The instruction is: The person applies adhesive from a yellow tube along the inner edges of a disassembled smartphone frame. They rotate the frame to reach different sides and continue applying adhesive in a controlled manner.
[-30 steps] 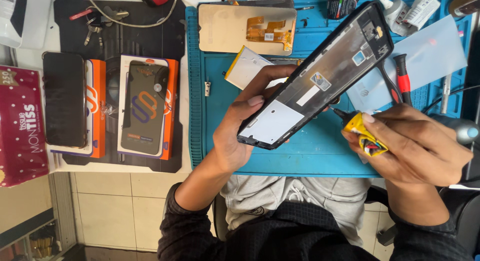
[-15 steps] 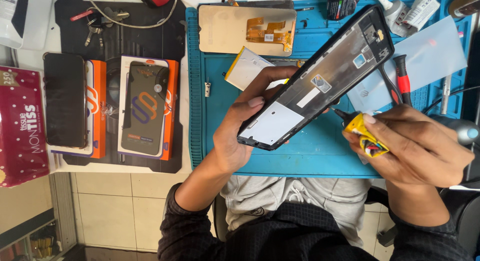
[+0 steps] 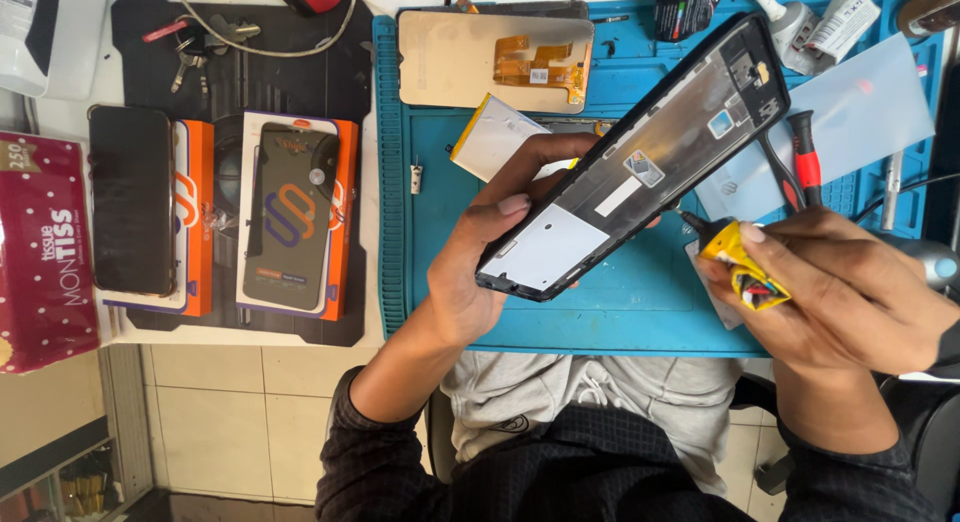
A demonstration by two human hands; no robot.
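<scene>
My left hand [image 3: 480,257] grips a black phone frame [image 3: 640,162] by its lower end and holds it tilted above the blue work mat [image 3: 620,312]. The frame's inner side faces me, with a white patch near the bottom. My right hand [image 3: 830,292] is closed around a small yellow glue tube [image 3: 745,267]. Its dark nozzle points at the frame's right edge, close to it.
On the mat lie a display panel with an orange flex cable [image 3: 500,57], a white-and-yellow battery [image 3: 495,137], a red-handled tool [image 3: 805,157] and small tubes [image 3: 830,22]. To the left are a dark phone [image 3: 130,197], orange boxes [image 3: 295,217], keys [image 3: 195,42] and a red tissue box [image 3: 40,252].
</scene>
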